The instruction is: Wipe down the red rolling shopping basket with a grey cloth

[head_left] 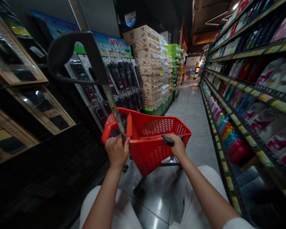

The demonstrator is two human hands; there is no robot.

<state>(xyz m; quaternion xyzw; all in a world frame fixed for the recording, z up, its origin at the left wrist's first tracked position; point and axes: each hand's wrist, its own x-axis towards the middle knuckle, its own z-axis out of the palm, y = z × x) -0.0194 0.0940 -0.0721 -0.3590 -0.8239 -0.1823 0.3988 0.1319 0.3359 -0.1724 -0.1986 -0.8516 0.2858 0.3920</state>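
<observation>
A red plastic shopping cart (145,152) with a perforated basket stands before me, turned sideways. My left hand (116,152) is closed at its near left rim, by the lower end of a worn metal pole (118,119). That pole rises to the upper left through a dark grey plastic handle (98,63). Over the basket's right rim, my right hand (177,147) is wrapped round a dark grey grip (168,140). The fingers' undersides are hidden on both hands. The visible part of the basket's inside shows red plastic.
Shelves of bottles (262,121) line the right side. At left are packaged goods on a display rack (121,76), wood-framed boxes (47,108), and stacked cartons (145,63) on a green base. A grey tiled aisle (188,105) runs ahead. My knees flank the cart.
</observation>
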